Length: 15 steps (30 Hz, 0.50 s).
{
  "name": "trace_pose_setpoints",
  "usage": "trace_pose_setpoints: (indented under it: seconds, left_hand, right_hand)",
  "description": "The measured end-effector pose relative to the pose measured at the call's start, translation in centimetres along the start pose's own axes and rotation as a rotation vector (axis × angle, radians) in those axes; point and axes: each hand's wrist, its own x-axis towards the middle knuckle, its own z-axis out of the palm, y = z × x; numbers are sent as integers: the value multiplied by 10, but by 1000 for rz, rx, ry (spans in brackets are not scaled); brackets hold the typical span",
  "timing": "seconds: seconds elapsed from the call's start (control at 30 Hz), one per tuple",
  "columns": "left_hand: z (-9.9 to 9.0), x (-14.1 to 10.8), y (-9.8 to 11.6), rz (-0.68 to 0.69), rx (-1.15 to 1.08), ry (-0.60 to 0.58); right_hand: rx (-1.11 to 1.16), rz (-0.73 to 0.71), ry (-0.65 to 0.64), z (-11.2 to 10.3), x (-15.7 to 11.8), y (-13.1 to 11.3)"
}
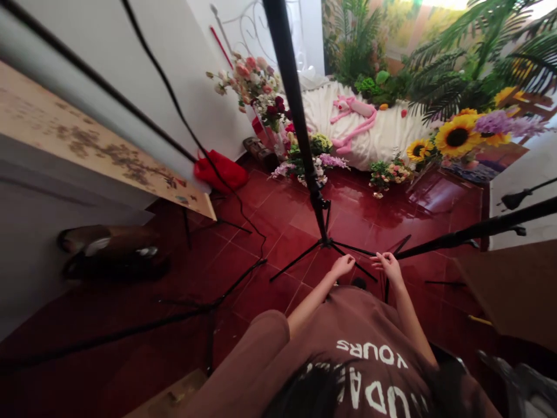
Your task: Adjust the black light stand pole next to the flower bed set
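Observation:
My left hand [343, 265] is held in front of my waist with its fingers curled together; whatever they may hold is too small to see. To its right, at about the same height, my right hand [387, 267] has its fingers partly spread, with nothing visible in them. The two hands are apart. Beyond them stands a black tripod stand [304, 139], its splayed legs on the floor. In the picture, my right fingertips overlap the end of one leg; contact cannot be made out.
Black stands [461, 235] lean in at the right and lower left [143, 322]. A cable [187, 125] hangs at left near a red bag [221, 171]. Flowers [456, 136] and a pink plush toy [354, 110] on white cloth [383, 136] lie beyond the red tiled floor [278, 249].

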Motion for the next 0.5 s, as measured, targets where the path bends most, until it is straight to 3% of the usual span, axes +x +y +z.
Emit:
trace_pose_setpoints:
  seconds: [0.1, 0.2, 0.33, 0.5]
  left_hand:
    - [25, 6, 25, 22, 62, -238]
    - [42, 26, 54, 93, 83, -390]
    - [60, 65, 104, 232, 53, -491]
    - [89, 118, 183, 347, -59, -540]
  right_hand:
    - [60, -14, 154, -37, -10, 3]
    - [147, -18, 287, -68, -21, 7]
    - [224, -42, 426, -96, -39, 14]
    - [263, -72, 496, -124, -46, 8]
